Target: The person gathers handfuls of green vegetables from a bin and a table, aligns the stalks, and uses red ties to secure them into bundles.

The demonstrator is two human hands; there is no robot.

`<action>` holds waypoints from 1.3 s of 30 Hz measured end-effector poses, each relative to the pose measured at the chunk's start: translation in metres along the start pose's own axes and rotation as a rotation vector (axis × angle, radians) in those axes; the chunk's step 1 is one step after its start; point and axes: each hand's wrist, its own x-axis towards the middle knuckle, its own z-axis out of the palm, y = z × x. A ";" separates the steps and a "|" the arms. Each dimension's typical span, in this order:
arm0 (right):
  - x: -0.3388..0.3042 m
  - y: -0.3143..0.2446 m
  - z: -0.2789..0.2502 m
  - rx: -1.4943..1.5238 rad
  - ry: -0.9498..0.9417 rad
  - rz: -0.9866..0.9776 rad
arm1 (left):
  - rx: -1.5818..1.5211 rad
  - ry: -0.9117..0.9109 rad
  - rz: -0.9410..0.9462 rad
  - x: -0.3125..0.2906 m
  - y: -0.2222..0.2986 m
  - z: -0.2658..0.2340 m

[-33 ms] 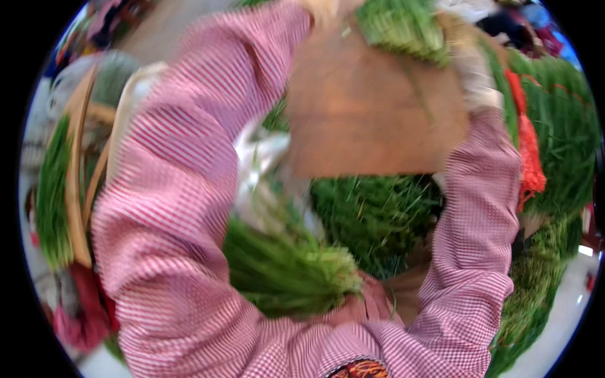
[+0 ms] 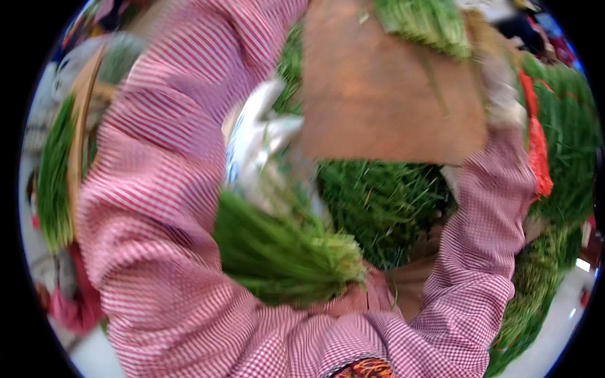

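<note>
A bunch of thin green stalks, like chives (image 2: pixel 423 26), lies at the far edge of a brown wooden board (image 2: pixel 391 104), its pale cut ends toward me. Beside those ends is my right hand (image 2: pixel 490 53), in a pale glove and smeared by motion; its fingers cannot be made out. My left arm, in a red-and-white checked sleeve, reaches forward past the top edge, so my left hand is out of sight. Nearer me, a thick bundle of green stalks (image 2: pixel 283 252) lies close to my body, pale ends to the right.
A white plastic bag (image 2: pixel 259 142) sits left of the board. Loose greens (image 2: pixel 384 195) are heaped under its near edge. Red strings (image 2: pixel 534 142) hang by stacked green bundles (image 2: pixel 564 126) at right. More greens (image 2: pixel 535 296) lie below. A wooden plank (image 2: pixel 82 138) stands far left.
The view has shifted: board and stalks sit slightly higher and farther right in it. My left hand, partly visible at the top edge before, has gone out of view.
</note>
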 end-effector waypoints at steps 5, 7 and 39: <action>-0.113 -0.153 0.016 0.418 -0.457 0.581 | -0.306 -0.271 0.134 -0.112 0.017 -0.110; -0.177 -0.148 0.028 0.595 -0.633 -0.067 | -0.395 -0.445 -0.101 -0.191 0.041 -0.146; -0.301 -0.195 0.064 -0.085 -0.873 -0.289 | -0.516 0.109 -0.830 -0.473 -0.021 -0.004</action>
